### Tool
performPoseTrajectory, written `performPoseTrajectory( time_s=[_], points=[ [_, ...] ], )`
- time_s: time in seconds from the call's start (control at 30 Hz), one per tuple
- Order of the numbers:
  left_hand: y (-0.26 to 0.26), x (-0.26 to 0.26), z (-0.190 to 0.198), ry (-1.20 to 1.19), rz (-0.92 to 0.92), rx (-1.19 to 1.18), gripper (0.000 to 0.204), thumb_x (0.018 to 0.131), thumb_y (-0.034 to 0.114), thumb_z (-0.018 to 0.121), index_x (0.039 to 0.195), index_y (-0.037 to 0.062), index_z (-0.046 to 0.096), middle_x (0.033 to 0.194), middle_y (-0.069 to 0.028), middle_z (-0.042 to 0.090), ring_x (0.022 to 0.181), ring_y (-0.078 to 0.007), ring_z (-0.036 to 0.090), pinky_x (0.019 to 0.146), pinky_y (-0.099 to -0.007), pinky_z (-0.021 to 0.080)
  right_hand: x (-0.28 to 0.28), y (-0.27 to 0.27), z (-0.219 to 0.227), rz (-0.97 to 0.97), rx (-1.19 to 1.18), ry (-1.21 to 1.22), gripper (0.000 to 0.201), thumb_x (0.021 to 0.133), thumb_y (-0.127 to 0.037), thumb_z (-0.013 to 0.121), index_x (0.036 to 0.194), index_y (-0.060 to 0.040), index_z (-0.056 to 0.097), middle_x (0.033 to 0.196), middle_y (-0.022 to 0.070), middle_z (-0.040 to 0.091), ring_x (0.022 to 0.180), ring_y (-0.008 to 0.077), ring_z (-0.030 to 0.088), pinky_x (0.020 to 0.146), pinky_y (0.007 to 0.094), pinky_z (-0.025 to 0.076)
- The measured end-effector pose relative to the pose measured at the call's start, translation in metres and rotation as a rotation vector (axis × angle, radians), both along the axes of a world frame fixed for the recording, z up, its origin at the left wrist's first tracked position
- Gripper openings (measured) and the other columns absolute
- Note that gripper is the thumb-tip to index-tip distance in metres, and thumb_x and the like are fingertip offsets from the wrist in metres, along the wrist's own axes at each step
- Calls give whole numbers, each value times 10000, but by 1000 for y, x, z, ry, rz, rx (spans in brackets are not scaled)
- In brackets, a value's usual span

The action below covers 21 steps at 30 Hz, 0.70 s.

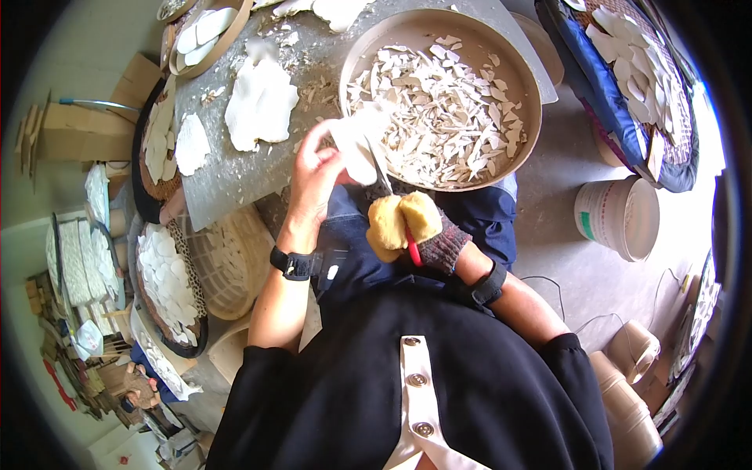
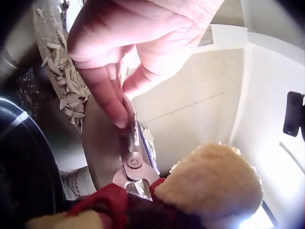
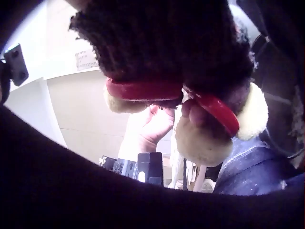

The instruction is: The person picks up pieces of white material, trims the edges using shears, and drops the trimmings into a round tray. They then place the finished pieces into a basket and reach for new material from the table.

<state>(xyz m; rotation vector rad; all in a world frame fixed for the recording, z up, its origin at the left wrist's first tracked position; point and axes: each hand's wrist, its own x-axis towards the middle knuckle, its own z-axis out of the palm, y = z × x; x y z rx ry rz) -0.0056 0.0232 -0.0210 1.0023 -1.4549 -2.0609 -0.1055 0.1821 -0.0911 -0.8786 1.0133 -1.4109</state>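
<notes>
My bare left hand [image 1: 312, 182] pinches a flat, whitish piece [image 1: 360, 153] between thumb and fingers, over the near-left rim of the round tub [image 1: 536, 117]. Red-handled scissors [image 1: 381, 168] are gripped in my right hand [image 1: 419, 231], which wears a dark knitted glove with fuzzy yellow finger covers. Their blades run up along the right edge of the piece. In the left wrist view the scissors' pivot [image 2: 134, 162] shows just below the left fingertips. The right wrist view has the red handle loops [image 3: 143, 90] around the gloved fingers. Many pale strips [image 1: 446, 117] lie in the tub.
On the grey tabletop [image 1: 235, 184] at left lie larger white sheets [image 1: 261, 102] and crumbs. Trays of pale flat pieces [image 1: 164, 274] stand at far left, another [image 1: 634, 70] at upper right. A white bucket [image 1: 615, 215] is on the floor at right.
</notes>
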Motion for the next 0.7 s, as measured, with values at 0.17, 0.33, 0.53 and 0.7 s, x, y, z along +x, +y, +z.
performPoseTrajectory(
  time_s=[0.17,0.33,0.53,0.7],
  points=[
    [3,-2,-1,33,24,1,477,839,3,564,1282,40,392,897,-135,637,718,-169,655,597,-279,573,2,-1,-21,-99,-64,384,217,896,-200,509,986,-25,600,927,118,640,871,227,617,757,316,481],
    [3,-2,3,37,5,16,482,842,11,570,1287,36,385,905,-125,636,731,-164,652,608,-277,568,-1,0,-6,-108,21,153,225,900,-197,509,1007,-17,592,938,122,637,873,207,613,753,313,482],
    [-4,9,7,29,-98,-51,368,872,24,535,1217,32,405,959,-112,618,813,-159,638,683,-291,556,0,0,-22,-66,-1,-446,244,896,-183,543,1059,-3,573,1008,111,621,936,177,596,806,298,485],
    [-8,17,20,32,-174,-35,250,872,42,535,1100,15,434,904,-103,620,754,-176,640,651,-308,562,-2,1,-26,22,-111,189,257,863,-132,554,1106,-48,558,1062,107,607,981,214,581,855,318,464]
  ],
)
